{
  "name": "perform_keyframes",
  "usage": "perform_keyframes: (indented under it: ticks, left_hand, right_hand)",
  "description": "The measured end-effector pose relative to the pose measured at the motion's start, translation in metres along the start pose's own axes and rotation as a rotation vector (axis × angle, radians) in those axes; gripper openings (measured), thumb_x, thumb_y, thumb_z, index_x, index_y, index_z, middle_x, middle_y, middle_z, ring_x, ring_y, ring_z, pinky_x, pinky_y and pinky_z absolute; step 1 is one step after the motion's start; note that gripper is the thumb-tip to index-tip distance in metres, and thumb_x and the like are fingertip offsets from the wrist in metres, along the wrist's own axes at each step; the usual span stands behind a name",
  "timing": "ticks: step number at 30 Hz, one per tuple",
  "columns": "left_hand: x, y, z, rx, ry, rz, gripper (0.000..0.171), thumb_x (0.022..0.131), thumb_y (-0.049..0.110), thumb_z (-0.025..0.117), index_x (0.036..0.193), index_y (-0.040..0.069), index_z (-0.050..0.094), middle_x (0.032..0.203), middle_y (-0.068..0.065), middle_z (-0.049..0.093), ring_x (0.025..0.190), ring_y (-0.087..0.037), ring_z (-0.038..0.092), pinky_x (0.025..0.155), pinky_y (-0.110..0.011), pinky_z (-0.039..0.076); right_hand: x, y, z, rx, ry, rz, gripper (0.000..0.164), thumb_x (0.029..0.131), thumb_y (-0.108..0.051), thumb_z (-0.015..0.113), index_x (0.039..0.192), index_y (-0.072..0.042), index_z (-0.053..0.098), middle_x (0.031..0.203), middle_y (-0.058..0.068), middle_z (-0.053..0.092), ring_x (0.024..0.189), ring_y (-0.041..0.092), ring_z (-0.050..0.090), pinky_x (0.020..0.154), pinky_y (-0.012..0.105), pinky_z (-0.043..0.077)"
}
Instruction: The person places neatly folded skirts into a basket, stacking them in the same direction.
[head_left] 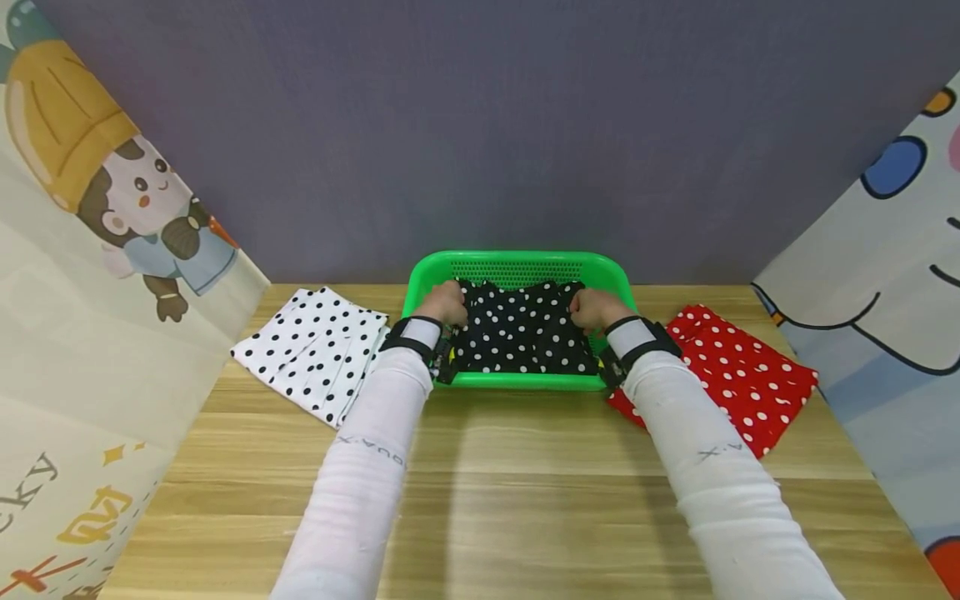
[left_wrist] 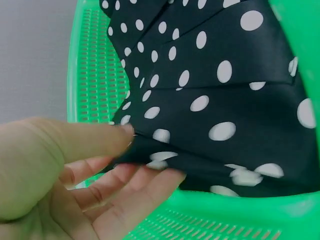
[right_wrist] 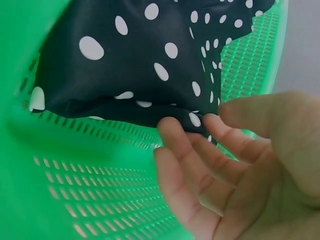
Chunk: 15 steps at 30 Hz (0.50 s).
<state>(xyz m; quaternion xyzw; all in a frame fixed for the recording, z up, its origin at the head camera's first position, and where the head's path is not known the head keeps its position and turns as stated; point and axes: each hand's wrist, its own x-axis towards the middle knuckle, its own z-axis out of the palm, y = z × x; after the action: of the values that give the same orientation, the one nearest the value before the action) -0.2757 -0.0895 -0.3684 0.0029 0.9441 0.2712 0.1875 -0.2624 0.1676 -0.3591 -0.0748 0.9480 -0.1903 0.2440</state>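
Observation:
A black cloth with white dots (head_left: 521, 329) lies inside a green plastic basket (head_left: 517, 382), loosely folded with creases across it. My left hand (head_left: 447, 303) pinches the cloth's left edge; in the left wrist view the thumb (left_wrist: 100, 139) is on top and the fingers (left_wrist: 145, 192) are underneath. At the opposite edge, my right hand (head_left: 596, 308) pinches the cloth between thumb and index finger, while its other fingers (right_wrist: 190, 170) reach down along the basket's inner side. Whether the cloth's underside touches the basket floor cannot be seen.
A folded white cloth with black dots (head_left: 311, 350) lies left of the basket on the wooden table (head_left: 525, 492). On the right is a red cloth with white dots (head_left: 738, 375), partly behind my right forearm. A grey wall (head_left: 510, 125) rises behind the basket.

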Motion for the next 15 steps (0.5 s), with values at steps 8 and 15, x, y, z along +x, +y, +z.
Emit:
perform_keyframes:
  ticks: [8, 15]
  left_hand:
    - [-0.0023, -0.0007, -0.0005, -0.075, -0.058, -0.053, 0.019, 0.082, 0.010, 0.067, 0.080, 0.005, 0.049, 0.084, -0.012, 0.054, 0.082, -0.030, 0.061, 0.053, -0.030, 0.054]
    - [-0.0071, -0.0023, -0.0049, 0.130, -0.109, 0.005, 0.024, 0.086, 0.025, 0.063, 0.092, 0.002, 0.059, 0.090, -0.008, 0.059, 0.086, -0.023, 0.059, 0.076, -0.035, 0.052]
  right_hand:
    - [-0.0017, 0.0019, 0.0041, -0.007, -0.080, 0.010, 0.048, 0.097, -0.021, 0.038, 0.135, 0.007, 0.035, 0.129, 0.028, 0.045, 0.093, 0.030, 0.061, 0.062, 0.031, 0.053]
    - [-0.0082, 0.0039, 0.0006, 0.021, -0.119, 0.008, 0.055, 0.098, -0.025, 0.034, 0.141, 0.008, 0.022, 0.137, 0.031, 0.034, 0.106, 0.038, 0.055, 0.079, 0.041, 0.053]
